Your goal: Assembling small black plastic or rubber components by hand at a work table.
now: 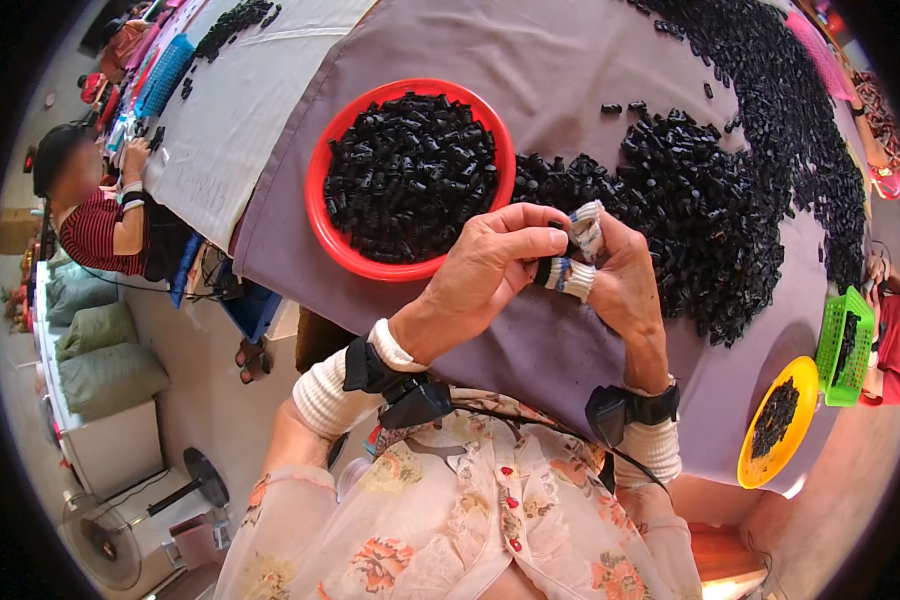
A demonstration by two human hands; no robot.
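My left hand point(478, 268) and my right hand point(630, 288) meet above the table, just right of a red basin point(318, 205). The left thumb and fingers pinch a small black plastic piece point(545, 270), and its exact form is partly hidden by the fingers. My right hand is closed against the same spot, its thumb and forefinger wrapped in white bands point(587, 226); these fingers also grip at the black piece. Many similar black plastic pieces point(410, 175) fill the basin. A large heap of them point(690, 220) lies behind and right of my hands.
More black pieces point(760, 80) spread along the far right. A yellow plate point(802, 400) and a green basket point(832, 340) stand at the right edge. A person point(95, 215) works at the left by a pale tabletop point(230, 110). A fan point(100, 540) stands lower left.
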